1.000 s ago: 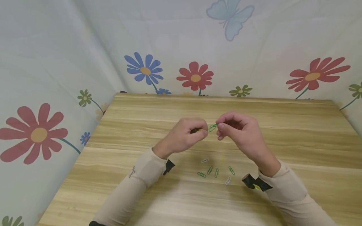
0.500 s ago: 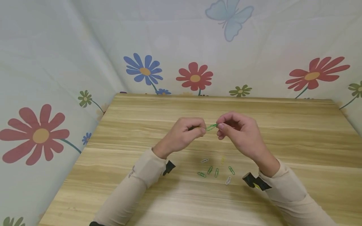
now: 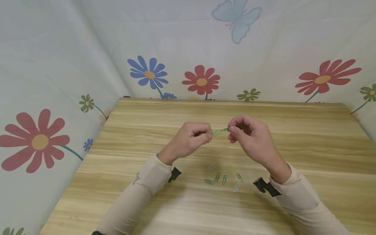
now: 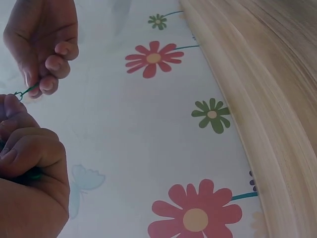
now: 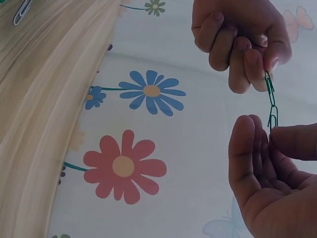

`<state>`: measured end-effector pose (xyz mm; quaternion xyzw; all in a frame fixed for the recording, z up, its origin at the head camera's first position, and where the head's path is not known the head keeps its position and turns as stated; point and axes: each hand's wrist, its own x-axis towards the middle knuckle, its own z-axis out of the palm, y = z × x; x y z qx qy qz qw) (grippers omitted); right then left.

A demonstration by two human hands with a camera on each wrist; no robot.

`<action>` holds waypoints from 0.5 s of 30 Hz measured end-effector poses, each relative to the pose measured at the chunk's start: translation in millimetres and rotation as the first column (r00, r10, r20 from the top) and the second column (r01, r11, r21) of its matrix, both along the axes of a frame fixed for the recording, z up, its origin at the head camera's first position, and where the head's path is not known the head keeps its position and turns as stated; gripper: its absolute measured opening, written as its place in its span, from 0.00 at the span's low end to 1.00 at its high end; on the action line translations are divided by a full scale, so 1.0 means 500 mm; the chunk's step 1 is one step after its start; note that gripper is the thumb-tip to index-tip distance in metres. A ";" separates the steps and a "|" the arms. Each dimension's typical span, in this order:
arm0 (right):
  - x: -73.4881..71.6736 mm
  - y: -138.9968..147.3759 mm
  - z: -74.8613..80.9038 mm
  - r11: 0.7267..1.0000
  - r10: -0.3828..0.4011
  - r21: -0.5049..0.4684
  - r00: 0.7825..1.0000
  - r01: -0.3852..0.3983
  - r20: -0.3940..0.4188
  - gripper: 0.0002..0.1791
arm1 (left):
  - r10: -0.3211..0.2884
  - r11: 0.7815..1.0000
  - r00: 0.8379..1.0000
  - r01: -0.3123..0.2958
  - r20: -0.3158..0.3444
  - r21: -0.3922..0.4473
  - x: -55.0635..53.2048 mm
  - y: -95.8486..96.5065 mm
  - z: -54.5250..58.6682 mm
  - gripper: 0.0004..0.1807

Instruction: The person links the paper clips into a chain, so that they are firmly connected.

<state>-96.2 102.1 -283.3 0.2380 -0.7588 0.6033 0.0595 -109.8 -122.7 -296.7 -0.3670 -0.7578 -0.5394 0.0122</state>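
Observation:
Two green paper clips, hooked end to end, stretch between my hands above the table. My left hand (image 3: pixel 189 140) pinches one green paper clip (image 5: pixel 270 88) at its outer end, the other fingers curled. My right hand (image 3: pixel 251 142) pinches the other green paper clip (image 5: pixel 274 117) between thumb and fingertips. In the left wrist view, a bit of green shows inside the curled left hand (image 4: pixel 37 168); what it belongs to is mostly hidden. The right hand (image 4: pixel 44 44) is above it there.
On the wooden table (image 3: pixel 147 209) below my hands lie several loose green paper clips (image 3: pixel 224 180), two white paper clips (image 3: pixel 236 187) and a faint yellow one (image 3: pixel 231 166). A flower-printed curtain (image 3: pixel 176 39) stands behind the table and along its left side.
My right hand has shifted slightly right and my left slightly left, so the hooked clips are drawn out longer. A yellow bit seen at the left hand's curl a second ago is now hidden.

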 end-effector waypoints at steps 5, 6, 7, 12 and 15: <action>0.005 -0.012 -0.003 1.000 -0.022 -0.001 0.999 0.022 -0.046 0.02 | -0.018 1.000 1.000 0.017 -0.011 -0.026 0.003 0.006 -0.004 0.12; 0.005 -0.013 -0.003 1.000 -0.016 -0.005 0.999 0.015 -0.043 0.02 | -0.019 0.999 1.000 0.019 -0.009 -0.029 0.003 0.007 -0.005 0.12; 0.005 -0.013 -0.003 1.000 -0.008 -0.006 0.999 0.007 -0.038 0.02 | -0.017 0.999 1.000 0.017 -0.006 -0.034 0.004 0.008 -0.005 0.12; 0.006 -0.013 -0.005 1.000 0.027 -0.013 1.000 -0.027 -0.006 0.03 | 0.010 0.994 1.000 -0.011 -0.014 -0.107 0.005 0.010 -0.003 0.12; 0.006 -0.012 -0.004 0.999 0.030 -0.024 1.000 -0.030 0.003 0.03 | 0.025 0.986 1.000 -0.027 -0.013 -0.165 0.004 0.009 -0.002 0.12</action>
